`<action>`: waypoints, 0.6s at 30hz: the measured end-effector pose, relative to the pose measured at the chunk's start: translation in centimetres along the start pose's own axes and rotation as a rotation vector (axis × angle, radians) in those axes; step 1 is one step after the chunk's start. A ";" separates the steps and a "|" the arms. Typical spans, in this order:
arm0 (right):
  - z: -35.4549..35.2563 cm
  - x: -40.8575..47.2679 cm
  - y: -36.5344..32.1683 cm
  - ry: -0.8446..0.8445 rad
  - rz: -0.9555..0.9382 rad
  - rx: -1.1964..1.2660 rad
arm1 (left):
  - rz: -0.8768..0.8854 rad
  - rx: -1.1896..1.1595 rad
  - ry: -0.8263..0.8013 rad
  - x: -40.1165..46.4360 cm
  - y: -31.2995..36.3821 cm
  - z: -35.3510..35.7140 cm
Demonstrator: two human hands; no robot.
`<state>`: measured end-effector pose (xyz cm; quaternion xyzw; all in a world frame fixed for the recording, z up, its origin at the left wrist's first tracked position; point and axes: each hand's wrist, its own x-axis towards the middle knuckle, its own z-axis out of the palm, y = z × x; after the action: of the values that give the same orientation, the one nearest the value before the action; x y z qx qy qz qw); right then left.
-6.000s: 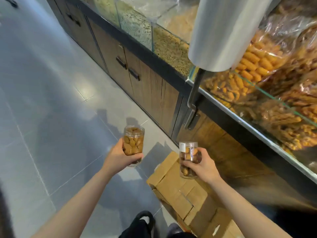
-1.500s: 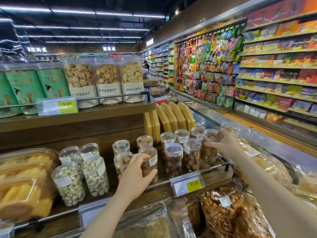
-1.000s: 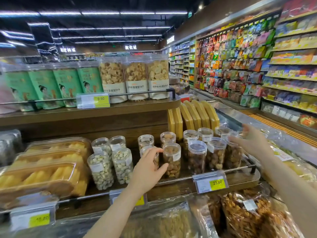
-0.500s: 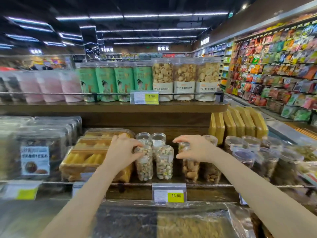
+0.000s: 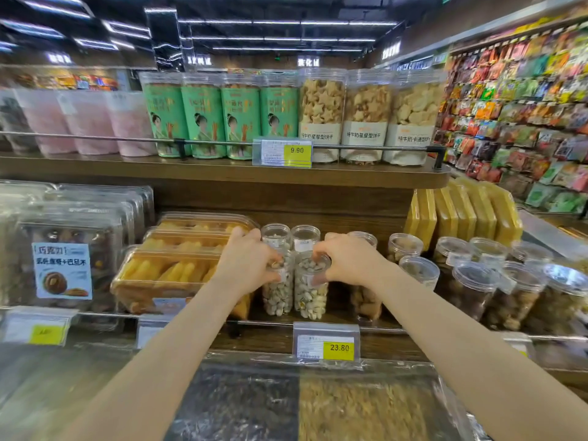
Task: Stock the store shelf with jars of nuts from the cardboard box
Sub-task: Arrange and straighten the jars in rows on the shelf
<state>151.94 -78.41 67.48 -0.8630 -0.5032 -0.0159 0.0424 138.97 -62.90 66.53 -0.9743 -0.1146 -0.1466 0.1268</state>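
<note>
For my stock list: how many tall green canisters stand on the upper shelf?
4. They stand in one row on the upper shelf, behind the rail: first, second, third, fourth. More may be hidden behind them.

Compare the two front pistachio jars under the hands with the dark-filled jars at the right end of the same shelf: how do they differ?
The pistachio jars hold pale, cream-coloured shells; the dark-filled jars hold brown pieces, too blurred to name. The pistachio jars are gripped at their tops, one by the left hand and one by the right hand; the dark-filled jars stand untouched. Both kinds are clear, upright, lidded cylinders behind the same rail.
</note>
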 end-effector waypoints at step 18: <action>-4.5 -4.4 14.3 0.022 0.377 0.162 | 0.248 -0.285 -0.136 12.6 8.7 -1.2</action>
<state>162.25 -89.63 70.88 -0.9355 -0.3317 0.0235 0.1194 152.69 -69.06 69.75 -0.9967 0.0199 -0.0784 -0.0033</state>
